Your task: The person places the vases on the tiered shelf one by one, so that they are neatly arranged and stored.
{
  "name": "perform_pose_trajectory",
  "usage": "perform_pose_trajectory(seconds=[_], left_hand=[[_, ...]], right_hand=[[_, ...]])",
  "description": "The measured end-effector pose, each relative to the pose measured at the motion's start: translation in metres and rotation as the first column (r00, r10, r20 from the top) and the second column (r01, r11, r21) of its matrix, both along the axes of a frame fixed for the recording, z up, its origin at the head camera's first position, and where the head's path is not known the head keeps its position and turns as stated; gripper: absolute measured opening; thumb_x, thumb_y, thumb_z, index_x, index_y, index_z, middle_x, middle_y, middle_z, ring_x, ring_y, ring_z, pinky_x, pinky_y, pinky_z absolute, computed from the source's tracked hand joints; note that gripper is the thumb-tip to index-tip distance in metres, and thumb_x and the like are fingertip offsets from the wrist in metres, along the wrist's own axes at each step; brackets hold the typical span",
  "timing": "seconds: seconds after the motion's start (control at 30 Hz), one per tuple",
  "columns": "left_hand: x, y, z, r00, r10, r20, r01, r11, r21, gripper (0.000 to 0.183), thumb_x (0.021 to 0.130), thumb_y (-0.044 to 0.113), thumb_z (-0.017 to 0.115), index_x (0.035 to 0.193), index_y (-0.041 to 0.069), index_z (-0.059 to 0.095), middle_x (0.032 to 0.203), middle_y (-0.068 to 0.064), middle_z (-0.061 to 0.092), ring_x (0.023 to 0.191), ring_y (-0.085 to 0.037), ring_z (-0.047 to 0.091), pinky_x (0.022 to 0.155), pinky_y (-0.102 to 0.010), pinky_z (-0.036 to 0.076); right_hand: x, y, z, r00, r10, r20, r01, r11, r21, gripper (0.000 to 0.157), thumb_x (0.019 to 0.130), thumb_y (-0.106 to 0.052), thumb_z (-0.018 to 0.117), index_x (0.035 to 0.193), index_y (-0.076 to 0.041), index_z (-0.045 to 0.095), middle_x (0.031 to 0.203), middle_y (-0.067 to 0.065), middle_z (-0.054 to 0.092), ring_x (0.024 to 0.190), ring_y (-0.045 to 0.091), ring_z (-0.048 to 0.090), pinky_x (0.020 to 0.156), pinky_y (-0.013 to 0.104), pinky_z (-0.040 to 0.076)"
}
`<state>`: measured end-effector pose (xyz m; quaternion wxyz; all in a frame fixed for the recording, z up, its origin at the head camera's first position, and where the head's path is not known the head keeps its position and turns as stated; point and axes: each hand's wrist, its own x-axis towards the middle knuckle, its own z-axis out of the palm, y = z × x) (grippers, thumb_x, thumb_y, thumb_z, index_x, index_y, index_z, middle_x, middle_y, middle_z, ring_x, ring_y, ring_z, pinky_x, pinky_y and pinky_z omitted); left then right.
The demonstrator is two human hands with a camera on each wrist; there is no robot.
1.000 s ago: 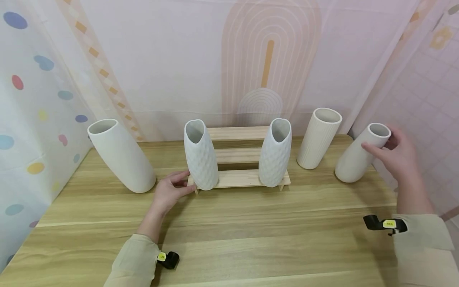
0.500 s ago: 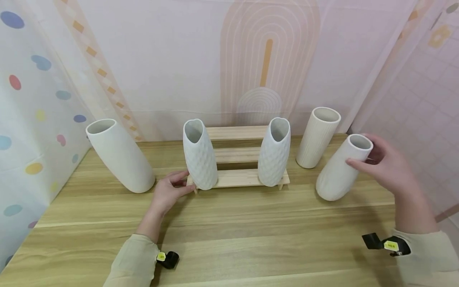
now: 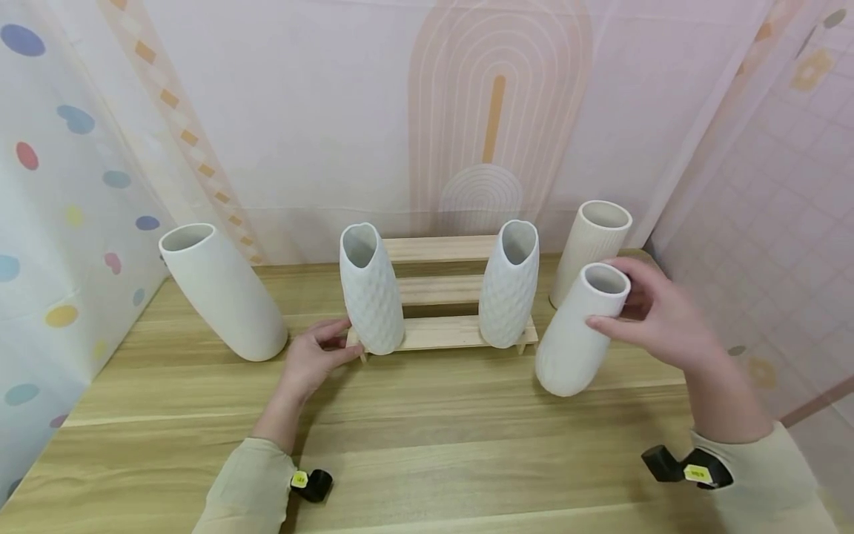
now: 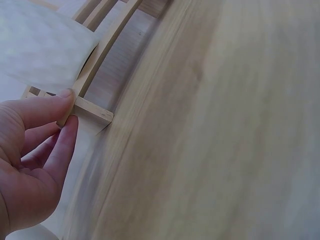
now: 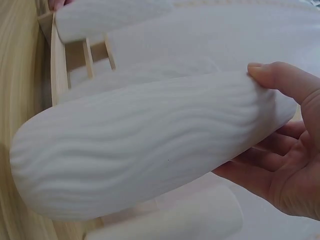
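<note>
My right hand grips a white vase near its rim, thumb in front and fingers behind. Wavy ridges cover this vase in the right wrist view. My left hand pinches the front left end of a tiered wooden rack; in the left wrist view the thumb and fingers close on its edge. Two white vases with a dimpled pattern stand on the rack's lowest shelf, one at the left and one at the right.
A tall smooth white vase stands on the wooden table left of the rack. Behind the held vase is a ribbed cylindrical vase, partly hidden. A patterned curtain hangs close behind the rack.
My right hand has carried the wavy vase leftward and toward me from the table's right side, now in front of the ribbed vase. The left hand has stayed at the rack's end.
</note>
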<state>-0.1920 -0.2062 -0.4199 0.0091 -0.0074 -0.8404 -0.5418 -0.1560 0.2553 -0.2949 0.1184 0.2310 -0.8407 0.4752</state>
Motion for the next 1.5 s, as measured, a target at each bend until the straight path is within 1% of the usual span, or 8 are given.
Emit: perform_pose_trajectory(seconds=[0.13,0.37,0.63,0.8,1.0,1.13,1.3,1.5], left_hand=[[0.001,0.001,0.0,1.0,0.0,0.001,0.0,1.0,0.004,0.057,0.082,0.012,0.082,0.134,0.002,0.061,0.136,-0.016,0.055,0.106,-0.029,0.058,0.079,-0.019,0.048],[0.001,0.002,0.0,1.0,0.0,-0.008,0.0,1.0,-0.011,0.056,0.082,0.012,0.082,0.134,0.002,0.061,0.136,-0.016,0.055,0.106,-0.028,0.058,0.079,-0.019,0.048],[0.0,0.003,-0.001,1.0,-0.003,-0.012,0.003,1.0,-0.014,0.056,0.083,0.012,0.082,0.134,0.001,0.061,0.136,-0.016,0.055,0.106,-0.027,0.058,0.079,-0.019,0.048],[0.001,0.004,0.001,1.0,-0.006,-0.013,0.007,1.0,0.006,0.057,0.083,0.013,0.082,0.134,0.0,0.061,0.136,-0.018,0.054,0.107,-0.03,0.058,0.078,-0.018,0.047],[0.001,0.005,0.002,1.0,-0.009,-0.017,0.009,1.0,0.008,0.058,0.083,0.014,0.082,0.135,0.0,0.06,0.138,-0.02,0.053,0.108,-0.03,0.057,0.077,-0.017,0.047],[0.0,0.005,0.002,1.0,-0.01,-0.018,0.01,1.0,0.007,0.057,0.083,0.013,0.082,0.134,0.0,0.06,0.137,-0.02,0.053,0.108,-0.03,0.058,0.077,-0.017,0.047],[0.0,0.005,0.002,1.0,-0.008,-0.022,0.008,1.0,0.011,0.056,0.083,0.012,0.082,0.133,0.0,0.061,0.136,-0.019,0.054,0.107,-0.031,0.058,0.078,-0.018,0.047],[-0.001,0.005,0.003,1.0,0.0,-0.015,0.0,1.0,0.005,0.056,0.082,0.012,0.082,0.133,0.0,0.061,0.136,-0.018,0.055,0.106,-0.03,0.058,0.078,-0.017,0.047]], right_hand=[[0.002,-0.02,0.004,0.997,0.08,-0.003,-0.08,0.996,-0.028,0.057,0.073,0.015,0.078,0.124,0.006,0.055,0.103,-0.004,0.065,0.083,0.012,0.068,0.075,0.022,0.054],[0.005,-0.048,0.006,0.987,0.161,-0.023,-0.161,0.987,-0.002,0.059,0.073,0.009,0.082,0.126,0.004,0.056,0.107,0.01,0.064,0.084,0.016,0.068,0.075,0.026,0.056],[0.003,-0.078,0.006,0.977,0.209,0.037,-0.208,0.978,-0.017,0.059,0.074,0.0,0.085,0.127,-0.003,0.058,0.109,0.008,0.066,0.086,0.021,0.069,0.078,0.033,0.057],[0.002,-0.096,0.009,0.969,0.245,0.024,-0.245,0.969,-0.02,0.06,0.074,-0.001,0.086,0.126,-0.003,0.058,0.108,0.008,0.065,0.086,0.02,0.068,0.077,0.035,0.057],[0.001,-0.115,0.018,0.971,0.237,0.004,-0.237,0.971,-0.022,0.06,0.073,-0.003,0.086,0.126,-0.003,0.058,0.112,0.007,0.064,0.09,0.019,0.068,0.08,0.032,0.056],[-0.004,-0.126,0.022,0.973,0.231,0.001,-0.231,0.973,-0.022,0.06,0.074,-0.004,0.086,0.127,-0.003,0.057,0.113,0.007,0.064,0.092,0.019,0.067,0.082,0.031,0.056],[-0.012,-0.136,0.027,0.976,0.219,-0.003,-0.219,0.976,-0.017,0.059,0.076,-0.005,0.085,0.127,-0.005,0.056,0.114,0.006,0.062,0.092,0.019,0.066,0.083,0.033,0.055],[-0.022,-0.145,0.036,0.982,0.189,0.012,-0.189,0.982,-0.009,0.062,0.078,-0.007,0.083,0.132,-0.003,0.053,0.116,0.007,0.063,0.096,0.023,0.065,0.086,0.036,0.054]])
